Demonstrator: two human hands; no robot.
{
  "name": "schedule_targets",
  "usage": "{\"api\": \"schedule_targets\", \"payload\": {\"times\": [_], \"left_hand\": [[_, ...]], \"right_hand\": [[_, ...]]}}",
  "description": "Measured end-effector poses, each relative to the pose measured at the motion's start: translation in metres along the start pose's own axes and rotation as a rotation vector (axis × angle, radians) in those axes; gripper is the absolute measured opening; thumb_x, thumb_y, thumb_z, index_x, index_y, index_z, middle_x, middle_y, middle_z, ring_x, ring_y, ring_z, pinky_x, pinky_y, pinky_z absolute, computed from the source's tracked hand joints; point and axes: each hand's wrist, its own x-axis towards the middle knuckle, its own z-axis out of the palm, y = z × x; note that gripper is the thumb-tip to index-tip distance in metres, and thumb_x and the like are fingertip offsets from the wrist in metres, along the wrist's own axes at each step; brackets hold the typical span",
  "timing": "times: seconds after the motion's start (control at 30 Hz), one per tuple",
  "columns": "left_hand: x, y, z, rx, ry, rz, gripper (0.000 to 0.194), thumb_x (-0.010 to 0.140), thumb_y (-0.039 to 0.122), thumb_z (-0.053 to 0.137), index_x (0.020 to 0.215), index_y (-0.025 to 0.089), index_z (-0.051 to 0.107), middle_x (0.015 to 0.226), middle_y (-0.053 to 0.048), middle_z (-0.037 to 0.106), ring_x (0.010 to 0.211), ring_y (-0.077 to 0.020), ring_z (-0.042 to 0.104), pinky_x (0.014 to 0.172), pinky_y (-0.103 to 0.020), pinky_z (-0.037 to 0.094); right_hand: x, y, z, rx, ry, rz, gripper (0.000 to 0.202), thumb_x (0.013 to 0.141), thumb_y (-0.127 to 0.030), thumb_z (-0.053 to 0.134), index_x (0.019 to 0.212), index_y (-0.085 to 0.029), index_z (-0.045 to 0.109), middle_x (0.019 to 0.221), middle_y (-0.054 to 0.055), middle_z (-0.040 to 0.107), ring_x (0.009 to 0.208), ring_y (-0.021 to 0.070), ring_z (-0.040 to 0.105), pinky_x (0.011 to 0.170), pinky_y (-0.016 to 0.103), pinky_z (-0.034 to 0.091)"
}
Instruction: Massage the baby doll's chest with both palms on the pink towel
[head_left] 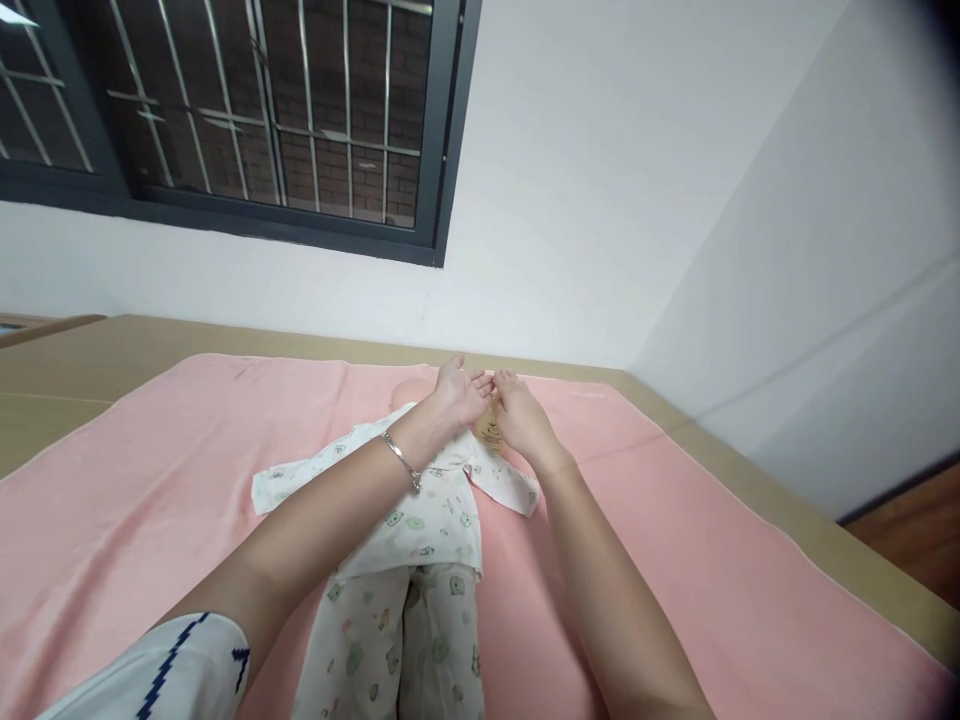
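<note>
A small figure like a baby doll lies on its back in a white long-sleeved top (420, 515) and matching trousers (442, 640), both printed with little animals. Only part of its pinkish round head (410, 393) shows, past my left wrist. My left hand (459, 395) is over its upper body, palm turned up and fingers spread. My right hand (519, 412) comes in from the other side with fingers stretched out, its tips close to the left fingertips. Beside the right hand is a yellowish bottle (490, 428) with dark print, partly covered; whether the hand touches it I cannot tell.
A pink blanket (660, 560), creased at the left, covers most of the pale wooden surface (150, 355). Behind it rises a white wall (562, 200) with a dark-framed barred window (300, 110). Another wall stands to the right, with a brown wooden piece (911, 530) lower down.
</note>
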Motion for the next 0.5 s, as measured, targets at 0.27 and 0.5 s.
{"api": "schedule_targets", "payload": {"times": [0.27,0.5], "left_hand": [[-0.019,0.001,-0.018,0.089,0.016,0.019,0.063,0.099,0.044,0.025,0.151,0.008,0.027,0.153,-0.018,0.039,0.137,-0.0193,0.045,0.102,-0.027,0.046],[-0.079,0.002,-0.056,0.137,0.022,-0.098,0.057,0.098,0.041,0.033,0.145,0.011,0.036,0.148,-0.018,0.046,0.131,-0.0233,0.052,0.107,-0.033,0.042]], "right_hand": [[-0.004,-0.013,0.000,-0.198,0.027,0.009,0.049,0.090,-0.010,0.032,0.136,-0.001,0.047,0.138,0.020,0.051,0.134,0.0273,0.041,0.111,0.040,0.036],[-0.006,-0.024,0.006,-0.322,0.001,0.062,0.052,0.093,-0.012,0.034,0.143,-0.001,0.041,0.149,0.022,0.039,0.143,0.0306,0.030,0.115,0.042,0.030]]}}
